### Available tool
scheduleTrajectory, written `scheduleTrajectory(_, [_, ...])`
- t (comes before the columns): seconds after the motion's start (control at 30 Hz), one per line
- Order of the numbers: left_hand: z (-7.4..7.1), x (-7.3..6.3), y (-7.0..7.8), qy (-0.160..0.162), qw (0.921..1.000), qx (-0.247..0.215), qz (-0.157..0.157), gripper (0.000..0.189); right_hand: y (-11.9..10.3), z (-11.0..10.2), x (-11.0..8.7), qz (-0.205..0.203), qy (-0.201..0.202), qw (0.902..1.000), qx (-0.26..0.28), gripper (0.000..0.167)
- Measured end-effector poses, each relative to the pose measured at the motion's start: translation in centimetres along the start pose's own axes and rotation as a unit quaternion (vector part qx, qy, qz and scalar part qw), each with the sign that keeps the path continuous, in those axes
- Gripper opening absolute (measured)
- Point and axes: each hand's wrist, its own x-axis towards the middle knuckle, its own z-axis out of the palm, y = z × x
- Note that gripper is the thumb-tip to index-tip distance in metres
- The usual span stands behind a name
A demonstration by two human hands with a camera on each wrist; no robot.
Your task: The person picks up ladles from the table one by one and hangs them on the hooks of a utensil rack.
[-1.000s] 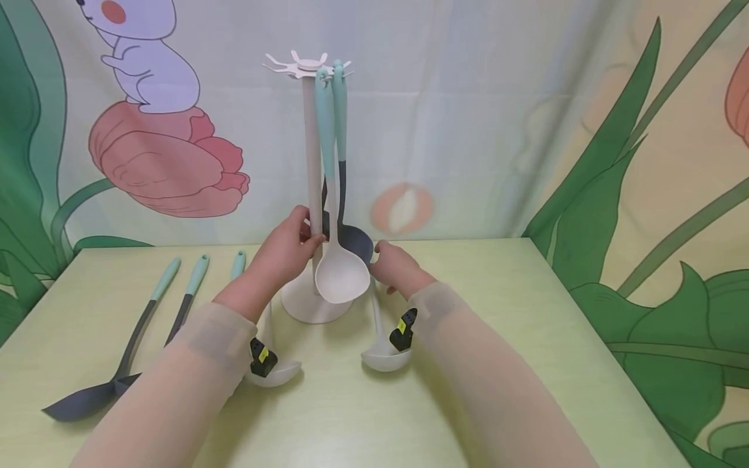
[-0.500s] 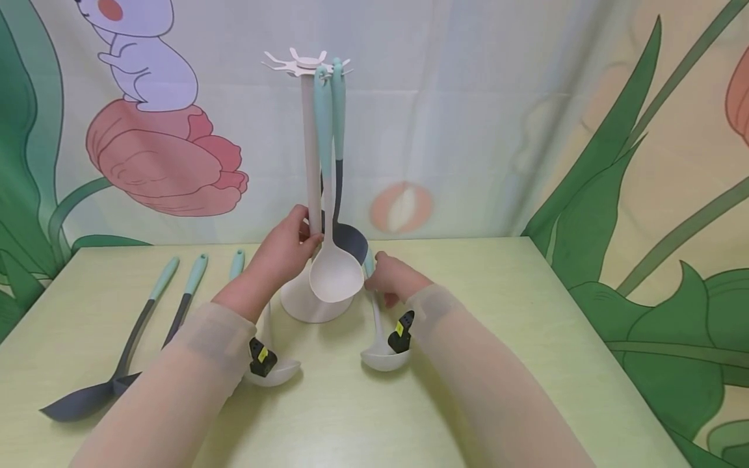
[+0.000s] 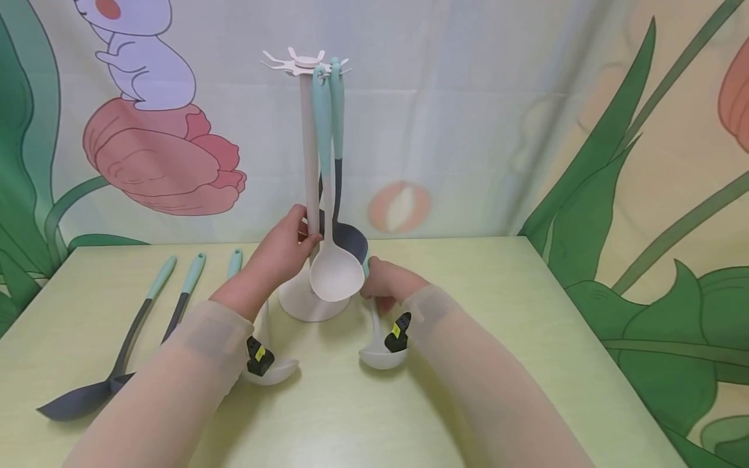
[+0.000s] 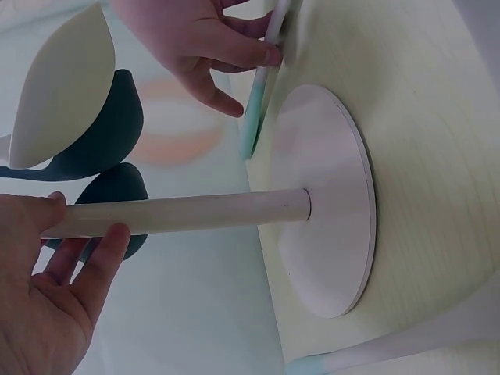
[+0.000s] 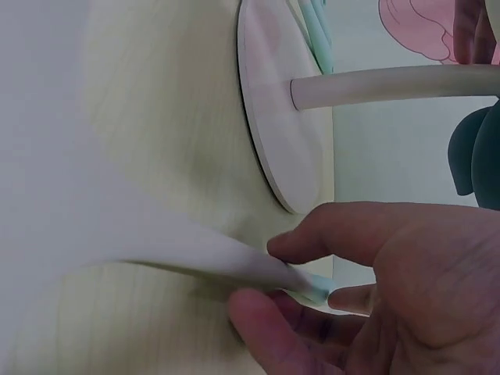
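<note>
My left hand (image 3: 281,250) grips the pole of a white utensil stand (image 3: 307,143), fingers and thumb around it. Hanging from the stand's hooks on the right are a white ladle (image 3: 337,273) and a dark ladle (image 3: 353,238), both with mint handles. Another dark utensil (image 4: 117,186) hangs behind the pole, partly hidden. Right of the round base (image 4: 328,234), a second white ladle (image 3: 383,359) lies on the table. My right hand (image 3: 391,283) has its thumb and fingers around that ladle's handle; in the right wrist view its neck (image 5: 203,251) runs between them.
On the left of the table (image 3: 497,338) lie a dark turner-like utensil (image 3: 78,401), another dark-shafted utensil (image 3: 175,315) and a white ladle (image 3: 277,372), the last two partly behind my left arm. A printed curtain (image 3: 456,130) hangs at the back.
My right hand has moved slightly down and left, its fingers now around the lying ladle's handle. The hanging ladles have swung a little left. My left hand stays on the pole.
</note>
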Motion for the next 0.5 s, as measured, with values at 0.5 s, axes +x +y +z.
scheduleTrajectory(0.5, [-0.18,-0.01,-0.14,-0.028,0.9992,-0.030,0.000,0.039,0.31,-0.20,-0.65,0.006,-0.006,0.9986,0.053,0.079])
